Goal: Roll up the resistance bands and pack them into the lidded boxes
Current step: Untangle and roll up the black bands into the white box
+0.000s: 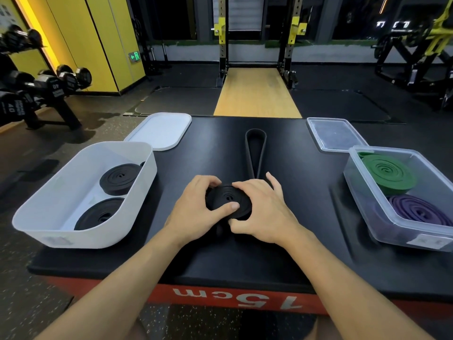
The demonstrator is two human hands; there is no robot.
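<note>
- The half-rolled black band sits mid-way on the black platform between our hands, and its unrolled tail stretches away from us.
- Our left hand curls round the coil with the thumb pressing its top; our right hand cups the far side, fingers bent on it.
- If either grip slackens, we judge the springy coil could unwind or wind crooked.
- The white box on our left holds two black rolls. The clear box on our right holds a green roll and a purple roll.
- The white lid and clear lid lie behind their boxes, so nothing bars the way in.
</note>
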